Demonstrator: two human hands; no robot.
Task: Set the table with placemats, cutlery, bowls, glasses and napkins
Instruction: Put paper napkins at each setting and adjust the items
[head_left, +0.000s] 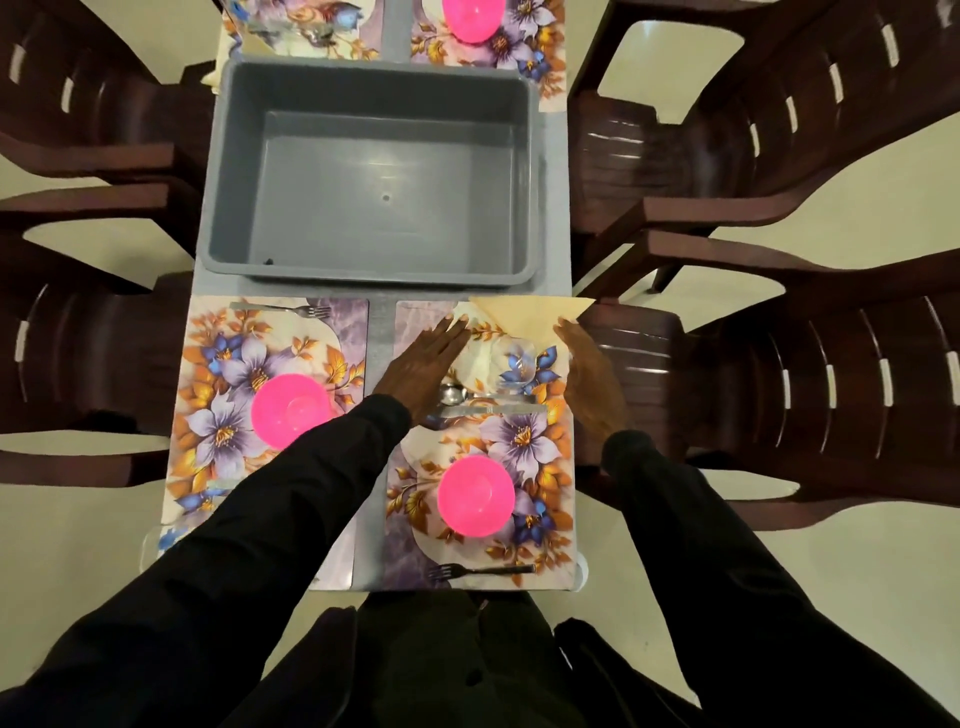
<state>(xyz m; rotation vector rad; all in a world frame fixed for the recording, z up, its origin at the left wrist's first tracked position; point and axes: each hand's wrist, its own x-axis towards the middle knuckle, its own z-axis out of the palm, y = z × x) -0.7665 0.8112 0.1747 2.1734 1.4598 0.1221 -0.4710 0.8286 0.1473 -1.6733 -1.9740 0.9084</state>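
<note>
Fingers of the left hand lie straight and together, tips touching the left edge of the cream napkin. The right hand is flat too, fingertips at the napkin's right side. The napkin, a folded triangle, sits at the far end of the near right placemat, close to the grey tub. Light, flat pressure should square it best. The glass just near of it could tip. The napkin's right corner pokes past the mat's edge; open room lies to the left, between the mats.
</note>
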